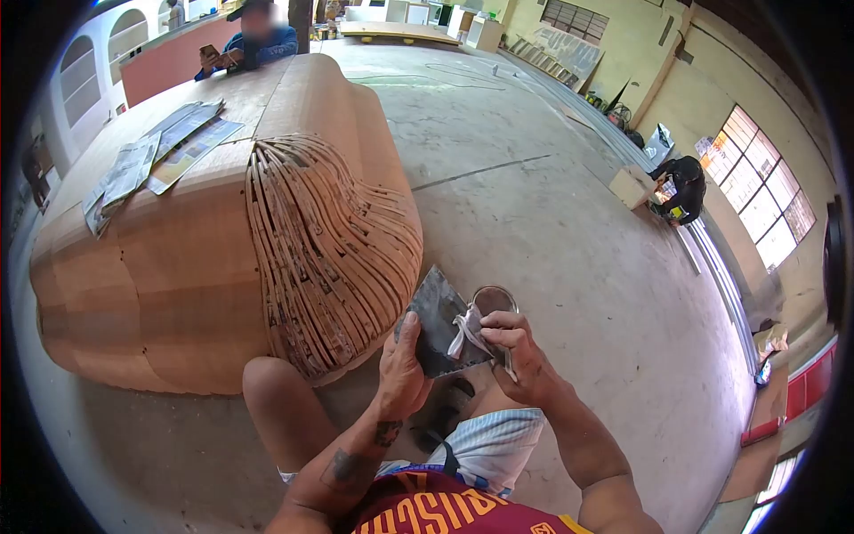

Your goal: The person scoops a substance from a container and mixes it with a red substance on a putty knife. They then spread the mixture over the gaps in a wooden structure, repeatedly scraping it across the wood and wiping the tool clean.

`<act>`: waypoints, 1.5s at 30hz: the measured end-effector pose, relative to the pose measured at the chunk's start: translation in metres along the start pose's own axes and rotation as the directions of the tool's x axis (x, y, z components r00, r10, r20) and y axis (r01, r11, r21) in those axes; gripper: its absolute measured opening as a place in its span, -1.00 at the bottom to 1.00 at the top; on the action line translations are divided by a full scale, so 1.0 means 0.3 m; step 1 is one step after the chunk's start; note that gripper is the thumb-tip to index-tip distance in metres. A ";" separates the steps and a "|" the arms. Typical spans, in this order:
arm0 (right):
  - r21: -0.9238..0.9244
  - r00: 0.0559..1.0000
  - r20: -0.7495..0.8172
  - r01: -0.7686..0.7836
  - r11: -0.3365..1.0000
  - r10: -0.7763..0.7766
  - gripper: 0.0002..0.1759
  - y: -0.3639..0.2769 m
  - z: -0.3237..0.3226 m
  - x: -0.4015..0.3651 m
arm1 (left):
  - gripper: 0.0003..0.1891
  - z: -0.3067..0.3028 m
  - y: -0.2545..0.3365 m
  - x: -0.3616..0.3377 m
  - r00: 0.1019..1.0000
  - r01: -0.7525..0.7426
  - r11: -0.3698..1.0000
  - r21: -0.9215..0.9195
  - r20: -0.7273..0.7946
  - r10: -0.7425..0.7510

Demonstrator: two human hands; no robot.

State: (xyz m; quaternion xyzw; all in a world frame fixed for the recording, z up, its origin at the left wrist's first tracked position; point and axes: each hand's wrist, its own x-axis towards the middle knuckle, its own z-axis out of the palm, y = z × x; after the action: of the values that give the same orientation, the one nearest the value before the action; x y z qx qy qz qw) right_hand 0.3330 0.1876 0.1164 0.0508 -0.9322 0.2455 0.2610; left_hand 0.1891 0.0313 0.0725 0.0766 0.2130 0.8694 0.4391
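My left hand [405, 369] grips the edge of a dark, flat, smeared rectangular plate [436, 325], thumb on top and fingers underneath. My right hand [525, 356] is closed on a crumpled whitish rag [466, 334], which lies against the plate's face. A thin pale edge shows below the right fingers; I cannot tell what it belongs to. Just beyond that hand is a round open can [495, 298], partly hidden by the fingers. Left of both hands rises a large curved wooden form [169, 294], with a section of wavy, gapped strips [329, 249] facing me.
Newspaper sheets [156, 160] lie on top of the wooden form. A person in blue [267, 43] leans at its far side, holding something small. Another person in dark clothes [685, 187] crouches by a box [632, 185] at right. Long metal strips [721, 276] run along the wall.
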 end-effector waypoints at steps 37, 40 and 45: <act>0.779 0.559 0.512 0.017 -0.627 0.652 -0.57 -0.105 0.217 0.060 | -0.59 -0.090 0.042 -0.033 0.996 -0.080 0.995 0.052 0.034 0.078; 0.789 0.543 0.512 0.008 -0.614 0.665 -0.61 -0.064 0.286 0.040 | -0.61 -0.109 0.058 -0.054 0.997 -0.046 0.995 0.083 0.059 0.042; 0.867 0.390 0.440 0.052 -0.496 0.809 -0.62 0.129 0.366 -0.063 | -0.58 -0.087 0.063 -0.062 0.996 -0.095 0.984 0.151 0.009 0.094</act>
State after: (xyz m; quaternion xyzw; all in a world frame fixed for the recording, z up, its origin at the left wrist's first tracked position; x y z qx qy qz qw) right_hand 0.2901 0.1675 0.0084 -0.2970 -0.1458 0.9152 0.2299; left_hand 0.1780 -0.0014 0.0583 0.1206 0.2742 0.8705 0.3905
